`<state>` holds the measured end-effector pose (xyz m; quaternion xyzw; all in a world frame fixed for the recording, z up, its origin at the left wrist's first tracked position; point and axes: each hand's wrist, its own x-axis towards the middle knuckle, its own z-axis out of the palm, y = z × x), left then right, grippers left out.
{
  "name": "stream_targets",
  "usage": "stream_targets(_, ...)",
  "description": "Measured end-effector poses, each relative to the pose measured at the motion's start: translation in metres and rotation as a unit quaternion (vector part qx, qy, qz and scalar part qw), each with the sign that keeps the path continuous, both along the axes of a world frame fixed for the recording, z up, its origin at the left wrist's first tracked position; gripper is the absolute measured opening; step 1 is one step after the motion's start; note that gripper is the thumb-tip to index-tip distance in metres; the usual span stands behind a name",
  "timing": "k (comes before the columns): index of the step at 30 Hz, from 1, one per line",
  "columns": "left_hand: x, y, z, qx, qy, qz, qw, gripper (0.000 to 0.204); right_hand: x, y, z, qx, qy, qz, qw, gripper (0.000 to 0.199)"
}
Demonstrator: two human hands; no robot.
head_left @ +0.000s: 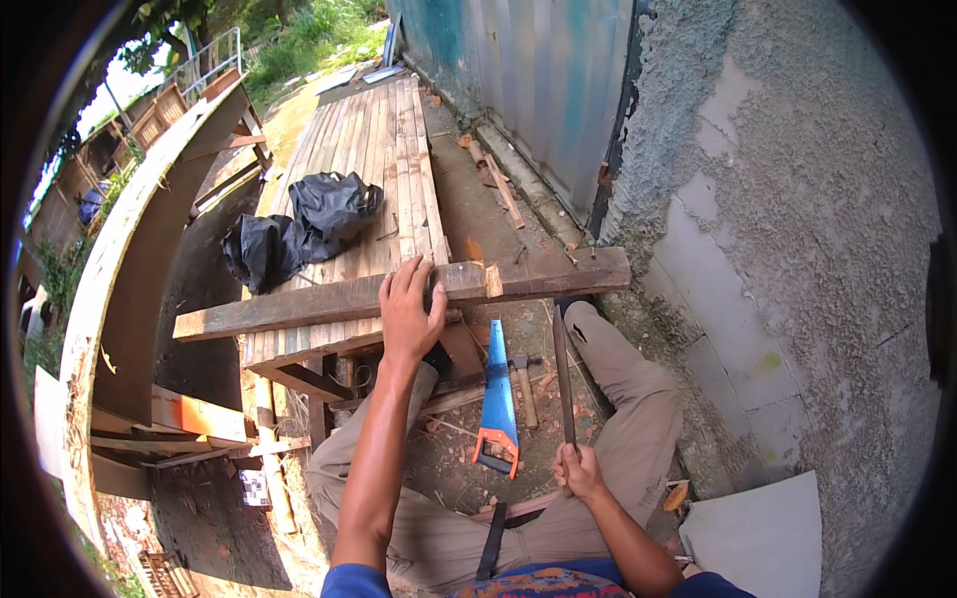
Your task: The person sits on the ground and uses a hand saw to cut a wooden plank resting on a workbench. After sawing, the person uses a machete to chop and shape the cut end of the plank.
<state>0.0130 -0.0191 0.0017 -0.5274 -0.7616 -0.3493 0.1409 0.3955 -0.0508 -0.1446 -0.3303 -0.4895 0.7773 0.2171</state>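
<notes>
A long dark wooden beam [329, 307] lies crosswise over the near end of a slatted bamboo bench [344, 130]. It has a pale, freshly cut notch right of its middle, and its right end juts past the bench. My left hand [407, 304] grips the beam from above, fingers over its top and thumb on the near side. In my right hand [580, 470], closed low between my knees, is a long narrow dark blade [563, 384], held upright, its tip just below the beam. A blue handsaw [500, 389] with an orange-and-black handle and a hammer [525, 391] lie on the ground between my legs.
Crumpled black plastic bags [334, 214] rest on the bench. A rough grey wall [797, 199] rises close on my right, beside a corrugated metal door [548, 90]. To the left stands a large curved wooden panel [115, 269]. A pale sheet [763, 533] lies at lower right.
</notes>
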Motion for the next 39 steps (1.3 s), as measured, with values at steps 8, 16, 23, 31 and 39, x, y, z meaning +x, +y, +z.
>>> stream_targets(8, 0.027, 0.031, 0.017, -0.085, 0.051, -0.145, 0.984, 0.042, -0.016, 0.011, -0.014, 0.203, -0.072, 0.007, 0.977, 0.047)
stream_targets(16, 0.038, 0.021, 0.027, -0.046, 0.065, -0.115, 0.99, 0.031, -0.017, 0.012, -0.013, 0.147, -0.051, 0.006, 0.988, 0.05)
stream_targets(23, 0.021, 0.023, 0.009, -0.062, 0.116, -0.181, 0.975, 0.042, -0.02, 0.014, -0.014, 0.054, 0.021, -0.012, 0.998, 0.046)
stream_targets(31, 0.039, 0.028, 0.021, -0.054, 0.079, -0.144, 0.985, 0.032, -0.019, 0.014, -0.013, 0.0, 0.038, -0.038, 0.999, 0.049)
stream_targets(39, 0.028, 0.033, 0.024, -0.099, 0.072, -0.192, 0.974, 0.031, -0.02, 0.015, -0.013, 0.01, 0.033, -0.026, 0.999, 0.049)
